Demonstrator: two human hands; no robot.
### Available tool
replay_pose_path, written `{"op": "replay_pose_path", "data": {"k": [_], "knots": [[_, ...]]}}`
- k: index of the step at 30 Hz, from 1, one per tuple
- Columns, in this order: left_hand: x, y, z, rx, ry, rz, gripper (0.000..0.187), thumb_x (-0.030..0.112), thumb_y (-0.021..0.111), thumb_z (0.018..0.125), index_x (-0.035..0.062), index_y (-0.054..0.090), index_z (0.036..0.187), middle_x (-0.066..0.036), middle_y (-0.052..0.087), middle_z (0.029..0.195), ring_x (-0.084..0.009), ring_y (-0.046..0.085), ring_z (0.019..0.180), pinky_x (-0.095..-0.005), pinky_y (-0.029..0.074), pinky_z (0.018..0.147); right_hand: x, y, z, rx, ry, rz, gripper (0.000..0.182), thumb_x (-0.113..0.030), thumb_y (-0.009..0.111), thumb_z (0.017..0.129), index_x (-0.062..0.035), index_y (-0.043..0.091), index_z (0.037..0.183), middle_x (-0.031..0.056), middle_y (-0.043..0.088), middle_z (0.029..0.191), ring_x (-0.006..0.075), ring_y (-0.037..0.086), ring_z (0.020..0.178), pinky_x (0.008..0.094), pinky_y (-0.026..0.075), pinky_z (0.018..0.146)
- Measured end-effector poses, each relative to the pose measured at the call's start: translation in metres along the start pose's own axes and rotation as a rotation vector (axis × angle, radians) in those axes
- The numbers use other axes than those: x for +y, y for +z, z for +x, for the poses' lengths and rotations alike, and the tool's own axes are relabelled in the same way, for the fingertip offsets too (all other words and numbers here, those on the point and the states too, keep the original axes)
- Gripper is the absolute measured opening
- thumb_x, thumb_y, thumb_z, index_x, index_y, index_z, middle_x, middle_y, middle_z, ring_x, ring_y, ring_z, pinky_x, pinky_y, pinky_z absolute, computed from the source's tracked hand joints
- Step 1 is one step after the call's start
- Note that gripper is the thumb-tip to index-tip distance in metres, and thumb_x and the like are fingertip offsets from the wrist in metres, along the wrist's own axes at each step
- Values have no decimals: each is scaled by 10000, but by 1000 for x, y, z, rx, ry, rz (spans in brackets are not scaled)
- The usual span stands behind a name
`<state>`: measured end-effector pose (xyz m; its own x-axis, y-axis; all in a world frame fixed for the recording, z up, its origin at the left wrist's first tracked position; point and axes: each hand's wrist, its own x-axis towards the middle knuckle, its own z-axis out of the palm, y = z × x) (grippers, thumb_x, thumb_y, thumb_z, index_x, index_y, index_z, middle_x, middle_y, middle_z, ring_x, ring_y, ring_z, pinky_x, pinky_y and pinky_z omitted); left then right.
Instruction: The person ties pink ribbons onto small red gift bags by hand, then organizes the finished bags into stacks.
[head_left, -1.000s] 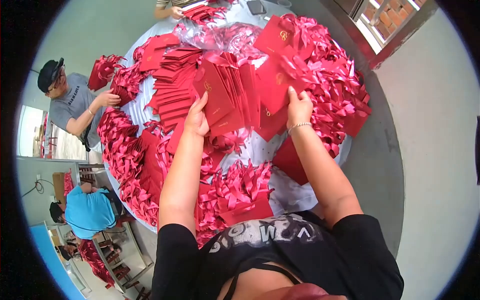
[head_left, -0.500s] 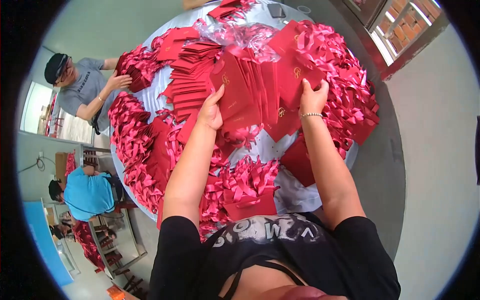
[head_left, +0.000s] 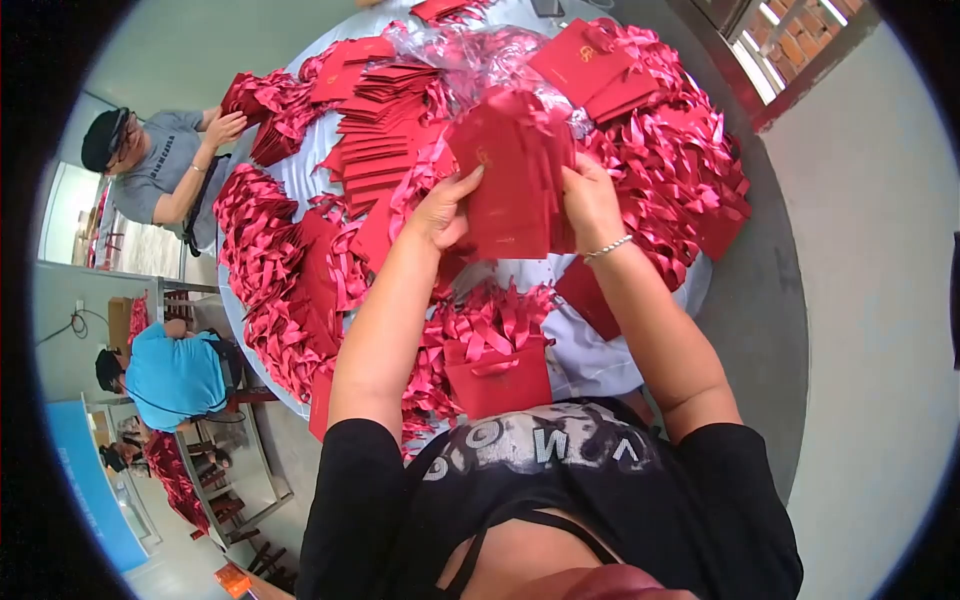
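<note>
A stack of red paper gift bags (head_left: 508,195) with gold print and ribbon handles is held upright over the round table. My left hand (head_left: 447,211) is closed on its left side, thumb on the front bag. From the right, my right hand (head_left: 592,203) grips the opposite edge, its fingers partly hidden behind the bags. Just left of the stack lies a fanned row of red bags (head_left: 385,150). Beyond my right hand, flat bags (head_left: 590,65) rest on a heap of pink-red ribbons (head_left: 680,170). Nearer my chest lies another bag (head_left: 500,380) with its ribbon showing.
Clear plastic wrap (head_left: 470,50) lies at the back of the white-covered table (head_left: 595,365), near a phone (head_left: 548,8). A co-worker in grey (head_left: 165,165) handles red bags at the left. Another person in blue (head_left: 180,375) is farther off. A wall stands at right.
My hands have come closer together, squeezing the spread bags into a compact, upright stack. My right hand has left the flat bags at the right, which now lie on the ribbon heap.
</note>
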<state>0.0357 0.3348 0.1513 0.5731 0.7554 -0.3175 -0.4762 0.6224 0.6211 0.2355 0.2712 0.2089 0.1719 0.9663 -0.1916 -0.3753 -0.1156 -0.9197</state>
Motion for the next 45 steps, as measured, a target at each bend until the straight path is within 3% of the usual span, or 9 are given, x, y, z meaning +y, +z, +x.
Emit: {"op": "replay_pose_path", "data": {"k": [5, 10, 12, 14, 17, 21, 31, 36, 45], "knots": [[-3, -27, -15, 191, 70, 26, 454, 265, 715, 903, 82, 578, 1295, -114, 647, 1242, -270, 623, 1147, -471, 498, 1009, 49, 10, 6, 3, -55, 145, 200, -121, 569, 989, -14, 656, 1134, 48, 704, 968, 99, 641, 801, 257, 521, 710], [7, -55, -32, 49, 9, -2, 403, 219, 705, 909, 70, 586, 1265, -93, 683, 1154, -261, 675, 1045, -466, 549, 932, 73, 16, -9, 49, 74, 261, 510, -391, 427, 1045, 68, 614, 1164, 116, 664, 1144, 219, 580, 1113, 350, 409, 1016], [9, -63, -32, 58, 56, 54, 398, 221, 698, 916, 70, 584, 1266, -102, 681, 1154, -270, 668, 1059, -476, 540, 945, 138, -11, 15, 160, 94, 76, 549, -395, 443, 1032, 103, 568, 1227, 191, 584, 1280, 283, 541, 1187, 371, 381, 1046], [15, -69, -35, 97, 94, 50, 399, 226, 687, 926, 59, 578, 1271, -113, 672, 1175, -281, 661, 1075, -485, 535, 955, 172, -25, 23, 300, 222, -155, 730, -442, 534, 965, 139, 400, 1385, 341, 294, 1504, 427, 351, 1375, 433, 303, 1127], [27, -77, -42, 195, 115, -69, 415, 242, 674, 939, 42, 565, 1285, -125, 653, 1217, -297, 652, 1095, -497, 529, 966, 167, -18, 22, 513, 255, -637, 892, -493, 609, 902, 139, 279, 1438, 378, 117, 1542, 470, 201, 1442, 467, 232, 1178], [43, -78, -46, 271, 184, -82, 439, 275, 677, 937, 52, 561, 1297, -129, 650, 1229, -306, 640, 1119, -522, 516, 978, 160, -23, 46, 645, 235, -627, 1059, -416, 770, 791, 109, 162, 1482, 367, 191, 1518, 469, 185, 1448, 470, 216, 1193], [45, -93, -50, 240, 147, -83, 428, 259, 663, 945, 53, 555, 1305, -126, 655, 1225, -295, 653, 1101, -511, 530, 966, 136, -19, 65, 882, 276, -273, 769, -206, 897, 687, 55, 480, 1279, 215, 615, 1204, 288, 627, 1058, 369, 494, 924], [40, -85, -41, 106, 169, 13, 426, 227, 669, 937, 39, 549, 1300, -109, 662, 1194, -271, 659, 1086, -473, 542, 954, 122, -20, 53, 506, -117, -223, 353, -282, 587, 974, 22, 654, 1139, 145, 703, 1095, 239, 666, 1001, 366, 494, 889], [25, -42, 7, -109, 281, 83, 468, 150, 733, 872, 56, 559, 1297, -85, 652, 1207, -239, 650, 1085, -404, 545, 944, 70, -26, 17, 85, -385, -220, 262, -198, 574, 1018, 27, 628, 1141, 24, 681, 1019, 95, 600, 860, 254, 495, 778]]}}
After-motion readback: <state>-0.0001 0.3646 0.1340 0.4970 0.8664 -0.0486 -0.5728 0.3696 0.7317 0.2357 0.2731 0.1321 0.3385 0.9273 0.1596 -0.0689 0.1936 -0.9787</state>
